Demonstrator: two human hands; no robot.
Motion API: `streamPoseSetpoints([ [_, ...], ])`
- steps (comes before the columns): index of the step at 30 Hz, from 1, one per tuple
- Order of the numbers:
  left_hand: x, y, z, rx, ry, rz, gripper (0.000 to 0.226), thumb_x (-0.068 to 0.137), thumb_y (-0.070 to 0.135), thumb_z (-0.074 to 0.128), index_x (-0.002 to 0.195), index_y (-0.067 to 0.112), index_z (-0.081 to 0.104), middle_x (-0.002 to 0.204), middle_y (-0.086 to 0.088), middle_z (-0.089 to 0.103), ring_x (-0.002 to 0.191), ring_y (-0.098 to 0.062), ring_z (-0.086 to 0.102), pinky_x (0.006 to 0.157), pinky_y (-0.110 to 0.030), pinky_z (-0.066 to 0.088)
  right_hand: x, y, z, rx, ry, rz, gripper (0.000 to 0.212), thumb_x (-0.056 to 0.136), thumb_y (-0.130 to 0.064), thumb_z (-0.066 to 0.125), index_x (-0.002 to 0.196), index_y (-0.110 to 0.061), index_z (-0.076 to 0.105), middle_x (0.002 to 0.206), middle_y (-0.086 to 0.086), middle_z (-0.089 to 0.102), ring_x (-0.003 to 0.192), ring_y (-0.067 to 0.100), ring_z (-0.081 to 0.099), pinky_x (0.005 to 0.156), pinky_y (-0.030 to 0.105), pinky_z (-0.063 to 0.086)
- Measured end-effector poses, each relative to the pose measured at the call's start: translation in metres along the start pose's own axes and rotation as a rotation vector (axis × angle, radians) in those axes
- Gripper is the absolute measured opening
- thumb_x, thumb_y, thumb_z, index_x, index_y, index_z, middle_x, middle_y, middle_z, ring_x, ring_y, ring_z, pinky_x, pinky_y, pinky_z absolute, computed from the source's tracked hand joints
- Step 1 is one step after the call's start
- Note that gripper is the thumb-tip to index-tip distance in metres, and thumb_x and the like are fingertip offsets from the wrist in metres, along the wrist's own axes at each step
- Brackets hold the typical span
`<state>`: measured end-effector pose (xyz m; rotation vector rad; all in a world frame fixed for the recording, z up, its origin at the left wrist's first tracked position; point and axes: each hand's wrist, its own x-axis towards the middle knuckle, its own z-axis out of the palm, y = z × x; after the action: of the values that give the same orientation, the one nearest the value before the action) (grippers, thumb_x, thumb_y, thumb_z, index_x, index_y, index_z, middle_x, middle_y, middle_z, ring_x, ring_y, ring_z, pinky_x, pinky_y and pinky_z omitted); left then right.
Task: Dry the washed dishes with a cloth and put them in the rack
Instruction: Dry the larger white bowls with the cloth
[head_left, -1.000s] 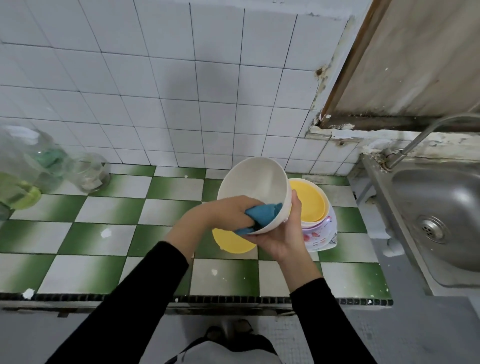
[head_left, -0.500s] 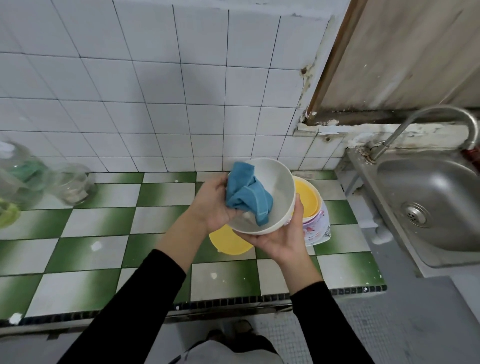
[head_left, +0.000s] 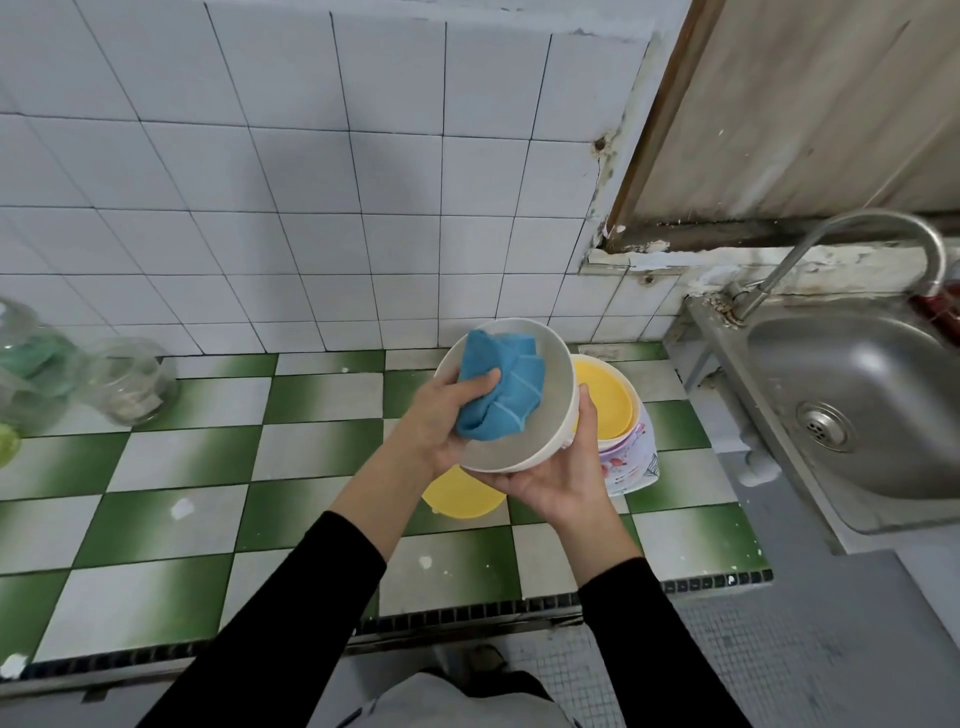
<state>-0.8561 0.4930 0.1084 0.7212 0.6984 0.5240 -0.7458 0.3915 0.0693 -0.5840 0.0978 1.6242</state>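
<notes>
white bowl (head_left: 524, 447) in right hand (head_left: 558, 470), blue cloth (head_left: 501, 392) inside (left hand (head_left: 441, 421))

My left hand (head_left: 441, 421) grips the cloth (head_left: 511, 387). My right hand (head_left: 558, 470) cups the bowl (head_left: 511, 452) from below, thumb against its rim.

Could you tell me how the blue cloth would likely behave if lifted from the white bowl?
Probably floppy: the blue cloth lies bunched in folds inside the white bowl. Likely light and grippy: the left hand holds it by a pinch.
</notes>
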Motion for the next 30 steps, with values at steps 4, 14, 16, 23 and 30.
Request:
streamPoseSetpoints([
  [4, 0.004, -0.009, -0.003, 0.892, 0.320, 0.615, 0.024, 0.080, 0.005, 0.072, 0.099, 0.015, 0.061, 0.093, 0.000, 0.068, 0.081, -0.015, 0.060, 0.071, -0.023, 0.048, 0.003, 0.001, 0.000, -0.011, -0.008, -0.025, 0.107, 0.055, -0.062, 0.086, 0.146, -0.021, 0.048, 0.144, 0.023, 0.053, 0.131, 0.047, 0.050, 0.103, 0.067, 0.042],
  [14, 0.018, -0.024, -0.008, 1.436, 0.044, 0.636, 0.041, 0.090, 0.010, 0.058, 0.129, 0.020, 0.051, 0.118, -0.004, 0.063, 0.098, -0.027, 0.061, 0.077, -0.025, 0.043, 0.004, 0.010, 0.002, -0.026, -0.107, -0.109, 0.109, 0.061, -0.062, 0.086, 0.152, -0.023, 0.042, 0.154, 0.017, 0.043, 0.142, 0.041, 0.039, 0.106, 0.063, 0.040],
  [16, 0.019, -0.025, -0.009, 1.361, -0.018, 0.545, 0.054, 0.090, 0.016, 0.062, 0.140, 0.023, 0.046, 0.129, -0.002, 0.061, 0.108, -0.026, 0.060, 0.088, -0.026, 0.045, 0.005, 0.010, 0.000, -0.047, -0.144, -0.133, 0.105, 0.068, -0.064, 0.080, 0.154, -0.021, 0.037, 0.156, 0.017, 0.040, 0.144, 0.040, 0.036, 0.108, 0.062, 0.038],
  [23, 0.013, -0.016, -0.015, 1.454, -0.308, 0.231, 0.055, 0.098, 0.027, 0.054, 0.150, 0.026, 0.036, 0.151, 0.002, 0.044, 0.136, -0.020, 0.041, 0.109, -0.024, 0.032, 0.003, 0.016, 0.001, -0.038, -0.077, -0.205, 0.109, 0.066, -0.063, 0.083, 0.153, -0.016, 0.036, 0.151, 0.023, 0.044, 0.137, 0.044, 0.045, 0.104, 0.064, 0.042],
  [30, -0.005, -0.002, 0.007, 1.492, -0.579, 0.147, 0.017, 0.099, 0.017, 0.050, 0.103, 0.008, 0.064, 0.090, 0.000, 0.062, 0.075, -0.007, 0.050, 0.067, -0.017, 0.037, -0.010, 0.013, 0.006, -0.038, 0.080, -0.326, 0.095, 0.074, -0.073, 0.065, 0.147, -0.016, 0.045, 0.141, 0.023, 0.055, 0.123, 0.043, 0.058, 0.101, 0.064, 0.044],
])
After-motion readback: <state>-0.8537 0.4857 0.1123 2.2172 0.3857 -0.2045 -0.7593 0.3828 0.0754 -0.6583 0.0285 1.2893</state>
